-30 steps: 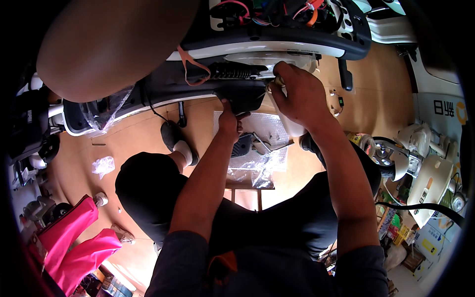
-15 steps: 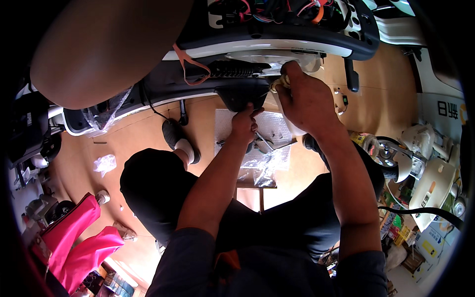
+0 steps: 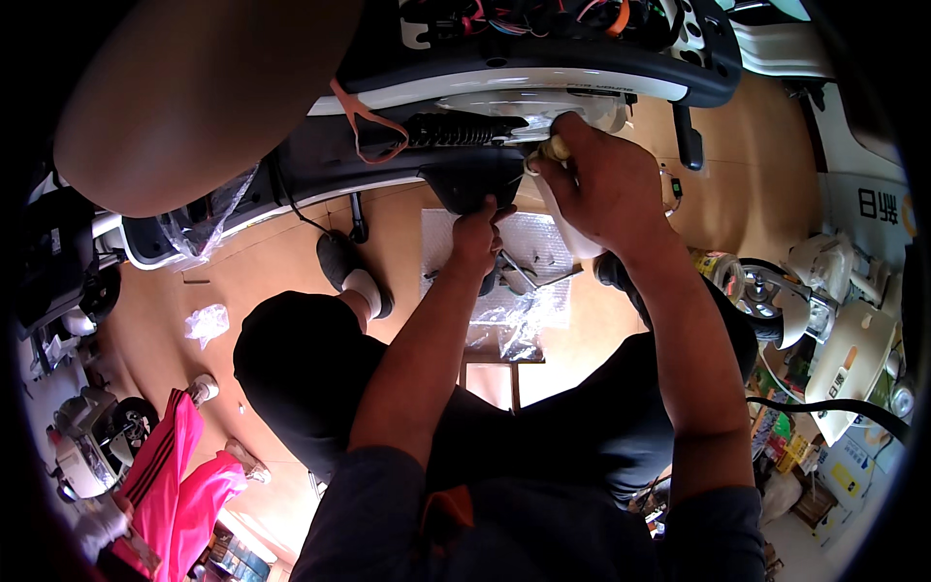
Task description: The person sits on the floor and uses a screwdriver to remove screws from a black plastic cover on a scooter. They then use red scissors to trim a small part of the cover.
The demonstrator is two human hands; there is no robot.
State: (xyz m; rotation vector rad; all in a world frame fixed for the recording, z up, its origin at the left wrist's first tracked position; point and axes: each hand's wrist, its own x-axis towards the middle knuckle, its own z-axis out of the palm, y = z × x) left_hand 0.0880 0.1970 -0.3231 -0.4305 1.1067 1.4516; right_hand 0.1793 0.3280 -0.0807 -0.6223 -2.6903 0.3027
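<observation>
My right hand is closed around the yellowish handle of what looks like a screwdriver. Its tip, toward the black plastic cover on the scooter's side, is too small to make out. From below, my left hand grips the lower edge of that cover, index finger up against it and the other fingers curled. Just above the cover lies a black coil-spring shock absorber. A pale curved part hangs beneath my right hand, partly hidden by it.
Bubble wrap with metal tools and small parts lies on the floor between my feet. An orange strap loops from the brown seat. Exposed wiring fills the scooter's top. A person in pink trousers is at lower left; clutter lines the right.
My right hand has rolled slightly around the handle, while my left stays at the cover. The person in pink trousers has shifted, showing more of a small scooter behind.
</observation>
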